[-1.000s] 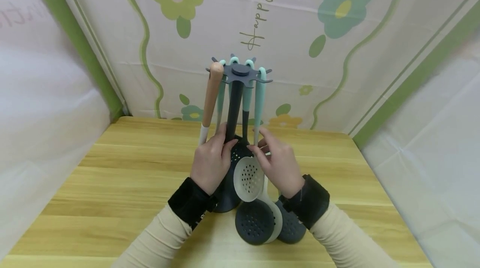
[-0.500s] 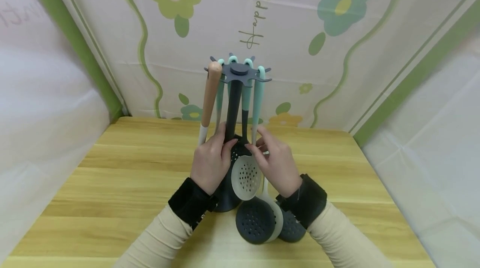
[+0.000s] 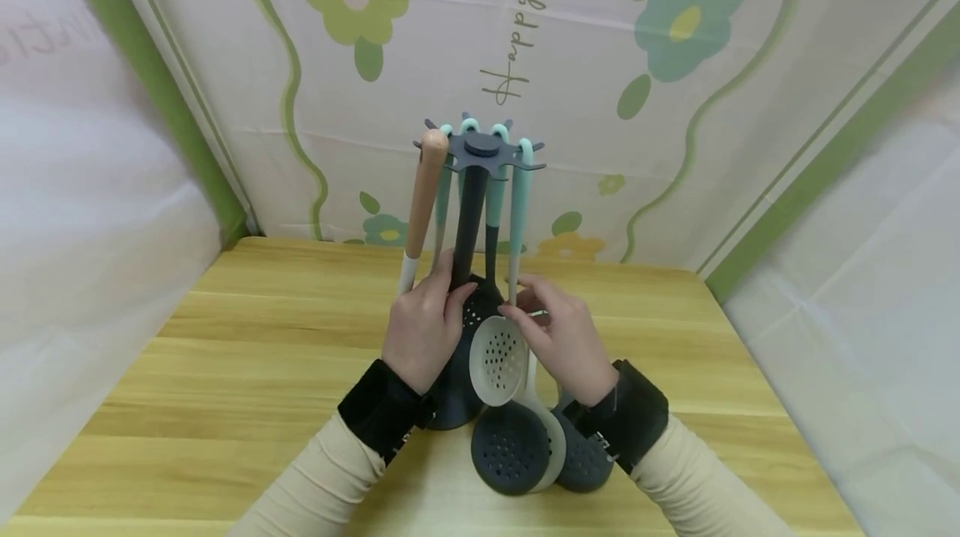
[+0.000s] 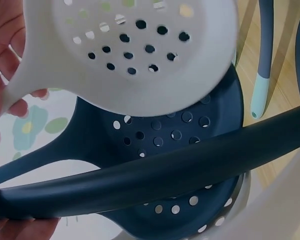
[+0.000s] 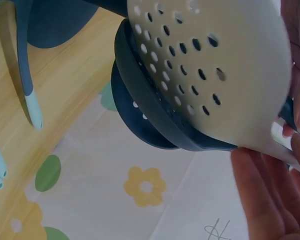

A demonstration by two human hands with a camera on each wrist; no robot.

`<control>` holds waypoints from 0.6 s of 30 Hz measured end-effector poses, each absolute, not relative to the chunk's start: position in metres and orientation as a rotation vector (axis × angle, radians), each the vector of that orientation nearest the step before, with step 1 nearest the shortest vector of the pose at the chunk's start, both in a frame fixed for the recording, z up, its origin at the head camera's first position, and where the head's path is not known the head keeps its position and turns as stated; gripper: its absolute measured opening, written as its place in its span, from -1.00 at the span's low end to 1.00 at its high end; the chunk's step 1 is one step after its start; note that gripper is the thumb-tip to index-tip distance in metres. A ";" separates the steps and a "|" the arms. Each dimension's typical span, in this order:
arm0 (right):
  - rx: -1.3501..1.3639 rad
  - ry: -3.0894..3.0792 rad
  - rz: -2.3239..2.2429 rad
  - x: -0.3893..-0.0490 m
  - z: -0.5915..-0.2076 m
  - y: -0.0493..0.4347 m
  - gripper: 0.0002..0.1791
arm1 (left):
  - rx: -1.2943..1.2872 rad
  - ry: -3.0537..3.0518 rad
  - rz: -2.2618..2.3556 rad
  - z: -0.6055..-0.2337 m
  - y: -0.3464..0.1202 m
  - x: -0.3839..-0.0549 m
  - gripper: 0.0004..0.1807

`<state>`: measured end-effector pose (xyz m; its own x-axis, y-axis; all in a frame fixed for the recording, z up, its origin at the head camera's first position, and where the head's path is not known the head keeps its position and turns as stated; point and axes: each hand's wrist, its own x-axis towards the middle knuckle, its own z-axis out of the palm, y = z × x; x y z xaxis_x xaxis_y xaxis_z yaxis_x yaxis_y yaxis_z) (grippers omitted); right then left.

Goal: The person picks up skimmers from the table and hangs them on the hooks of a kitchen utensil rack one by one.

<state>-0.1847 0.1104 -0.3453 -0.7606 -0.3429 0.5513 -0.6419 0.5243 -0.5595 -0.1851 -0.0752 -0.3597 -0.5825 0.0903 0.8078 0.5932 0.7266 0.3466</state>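
Observation:
My left hand [image 3: 422, 333] grips the dark post [image 3: 468, 224] of an upright utensil stand, whose round hooked top [image 3: 482, 144] stands above. My right hand [image 3: 566, 337] pinches the lower handle of a beige skimmer [image 3: 498, 360]; its mint upper end hangs on a right-hand hook. In the left wrist view the beige skimmer [image 4: 140, 95] lies alongside a dark skimmer [image 4: 92, 135], with the post crossing in front. Thumb and fingers of the right hand [image 5: 267, 195] meet at the skimmer's neck in the right wrist view. A wooden-handled utensil [image 3: 423, 199] hangs at the stand's left.
Several mint-handled utensils hang at the back of the stand. On the wooden table [image 3: 225, 370], in front and right of the stand base [image 3: 450, 404], lie a dark perforated utensil [image 3: 510, 449], a beige one behind it and another dark one [image 3: 585, 454]. A flowered cloth wall rises behind.
The skimmer head shifts a little left, then back right. My right fingers slip slightly lower on its handle. The left hand keeps its grip on the post, and the head view tilts slightly.

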 end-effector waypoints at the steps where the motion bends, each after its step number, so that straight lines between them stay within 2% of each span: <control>1: 0.804 -2.406 1.115 -0.185 -0.345 0.110 -0.66 | -0.516 -2.102 -0.775 -0.360 -0.075 -0.185 -0.64; 7: 0.780 -2.476 1.172 -0.185 -0.344 0.111 -0.68 | -0.524 -2.093 -0.775 -0.361 -0.075 -0.185 -0.64; 18: 0.735 -2.554 1.222 -0.185 -0.354 0.126 -0.59 | -0.525 -2.082 -0.787 -0.361 -0.074 -0.186 -0.66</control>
